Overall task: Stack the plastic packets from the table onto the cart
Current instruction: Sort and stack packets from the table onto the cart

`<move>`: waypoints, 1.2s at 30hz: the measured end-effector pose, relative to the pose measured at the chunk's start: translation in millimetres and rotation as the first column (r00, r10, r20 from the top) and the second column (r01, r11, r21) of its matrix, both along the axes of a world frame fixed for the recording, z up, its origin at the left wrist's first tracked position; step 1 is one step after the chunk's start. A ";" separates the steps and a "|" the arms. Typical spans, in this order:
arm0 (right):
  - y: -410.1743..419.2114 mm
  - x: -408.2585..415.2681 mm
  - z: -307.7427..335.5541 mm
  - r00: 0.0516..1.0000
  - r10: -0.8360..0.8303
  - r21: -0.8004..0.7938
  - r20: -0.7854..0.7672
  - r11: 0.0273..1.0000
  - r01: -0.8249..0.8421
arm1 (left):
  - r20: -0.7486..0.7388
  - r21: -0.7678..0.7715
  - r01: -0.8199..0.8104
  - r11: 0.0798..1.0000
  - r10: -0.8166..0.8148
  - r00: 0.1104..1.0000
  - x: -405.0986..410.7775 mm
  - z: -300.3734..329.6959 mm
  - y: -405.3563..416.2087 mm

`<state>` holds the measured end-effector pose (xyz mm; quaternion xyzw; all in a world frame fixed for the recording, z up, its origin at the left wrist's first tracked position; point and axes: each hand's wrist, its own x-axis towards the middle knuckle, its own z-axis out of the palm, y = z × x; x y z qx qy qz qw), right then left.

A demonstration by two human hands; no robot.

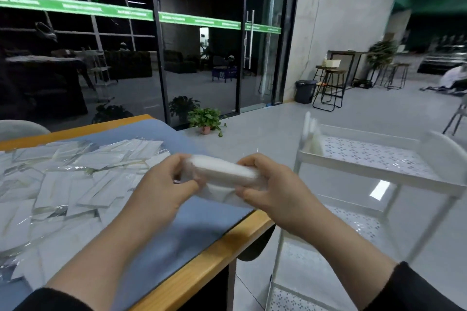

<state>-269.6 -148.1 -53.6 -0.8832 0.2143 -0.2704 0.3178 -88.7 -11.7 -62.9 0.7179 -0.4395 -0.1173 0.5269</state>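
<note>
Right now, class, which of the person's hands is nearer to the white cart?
Right. The right hand grips the packet bundle just beside the cart; the left hand grips the bundle's other end, over the table.

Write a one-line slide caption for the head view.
Both hands, left hand and right hand, grip a bundle of packets between table and cart.

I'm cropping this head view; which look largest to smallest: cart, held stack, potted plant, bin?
1. cart
2. held stack, gripped by left hand and right hand; nearness inflates it
3. potted plant and bin look alike; unranked
</note>
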 end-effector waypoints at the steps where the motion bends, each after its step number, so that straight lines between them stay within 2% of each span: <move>1: -2.8 -10.5 10.5 1.000 -0.016 0.014 -0.024 1.000 0.016 | 0.010 0.007 0.043 0.999 -0.043 0.999 -3.2 6.9 -7.1; 5: -14.9 -49.5 53.0 0.988 -0.057 0.047 -0.140 0.997 0.064 | 0.051 0.032 0.192 0.981 -0.193 0.980 -22.7 32.6 -41.3; 11: -44.2 -87.0 89.4 0.895 -0.249 -0.203 -0.370 0.962 0.184 | 0.144 0.110 0.361 0.926 -0.374 0.916 -64.3 60.9 -99.6; 15: -65.0 -100.9 97.2 0.836 -0.379 -0.274 -0.398 0.918 0.286 | 0.160 0.131 0.394 0.910 -0.412 0.897 -82.5 71.6 -138.4; 19: -96.8 -109.6 100.7 0.811 -0.455 -0.243 -0.368 0.889 0.388 | 0.121 0.108 0.474 0.874 -0.485 0.866 -91.8 77.2 -171.5; 23: -155.6 -116.9 108.0 0.746 -0.603 -0.215 -0.283 0.798 0.563 | 0.082 0.009 0.334 0.943 -0.333 0.939 -80.6 72.3 -202.5; 26: -203.1 -109.8 101.6 0.627 -0.715 -0.267 -0.309 0.698 0.664 | 0.004 0.040 0.248 0.968 -0.248 0.969 -72.6 65.3 -224.1; 30: -238.2 -87.1 83.2 0.531 -0.755 -0.350 -0.386 0.652 0.673 | 0.038 0.154 0.260 0.953 -0.269 0.963 -74.6 59.5 -252.0; 36: -244.9 -59.4 66.0 0.502 -0.739 -0.434 -0.449 0.672 0.600 | 0.160 0.270 0.249 0.930 -0.298 0.941 -79.1 53.5 -268.8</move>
